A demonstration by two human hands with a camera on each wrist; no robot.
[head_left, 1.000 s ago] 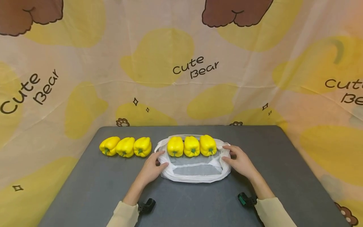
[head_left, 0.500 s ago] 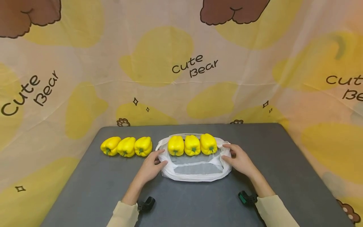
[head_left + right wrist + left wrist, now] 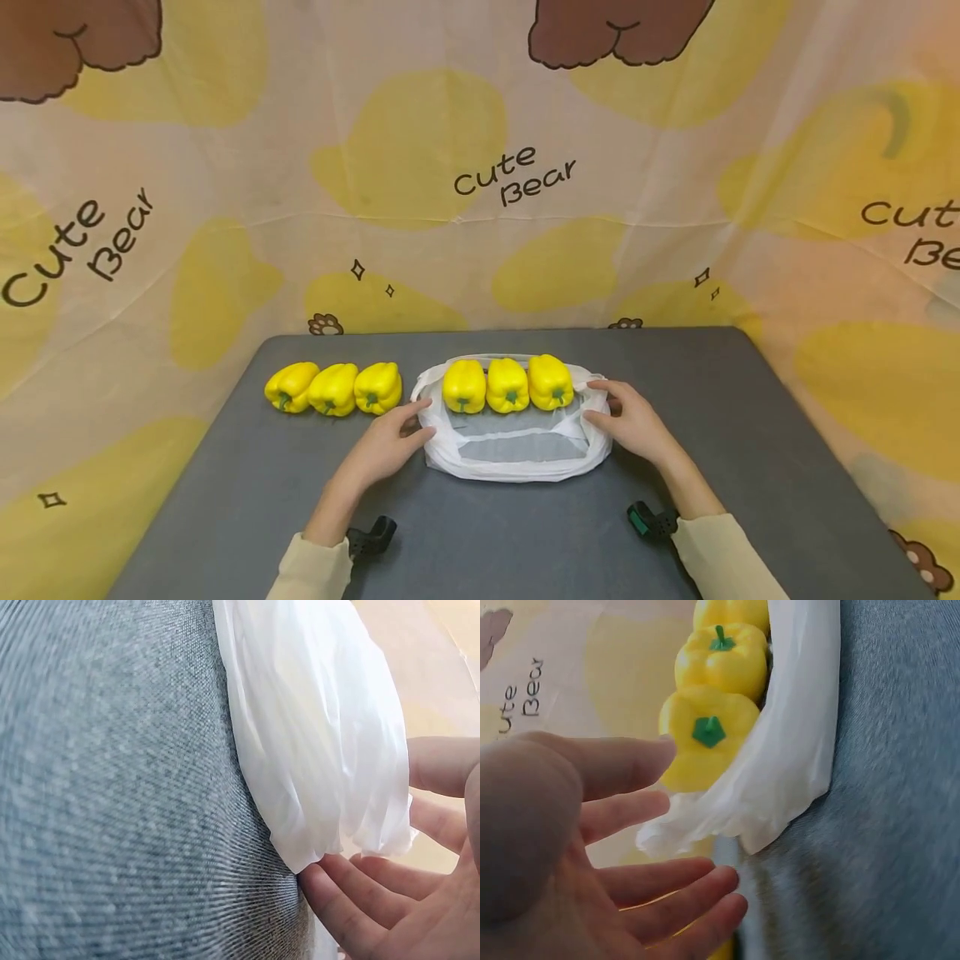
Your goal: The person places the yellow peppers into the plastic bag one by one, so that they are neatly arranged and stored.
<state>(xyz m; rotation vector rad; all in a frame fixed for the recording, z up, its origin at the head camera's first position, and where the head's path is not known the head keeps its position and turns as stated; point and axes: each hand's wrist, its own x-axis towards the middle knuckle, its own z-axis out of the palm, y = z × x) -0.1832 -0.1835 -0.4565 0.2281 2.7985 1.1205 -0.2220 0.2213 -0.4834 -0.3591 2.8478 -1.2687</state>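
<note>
A white plastic bag (image 3: 517,471) sits on the grey table with its mouth spread wide. Three yellow bell peppers (image 3: 507,385) stand in a row along the far side of that mouth. My left hand (image 3: 382,443) is at the bag's left end, fingers loosely extended; in the left wrist view a gap shows between the thumb and the white plastic. At the opposite end, my right hand (image 3: 633,422) touches the bag with fairly straight fingers, thumb near the rim and fingertips against the outside (image 3: 322,750). Neither hand grips a pepper.
Left of the bag, three more yellow bell peppers (image 3: 333,389) lie side by side on the table (image 3: 517,542). A printed cloth backdrop (image 3: 420,192) hangs behind and around the table. Each wrist wears a black camera.
My left hand has drawn back slightly to the left, away from the bag's rim. My right hand stays at the right end, and the peppers have not moved.
</note>
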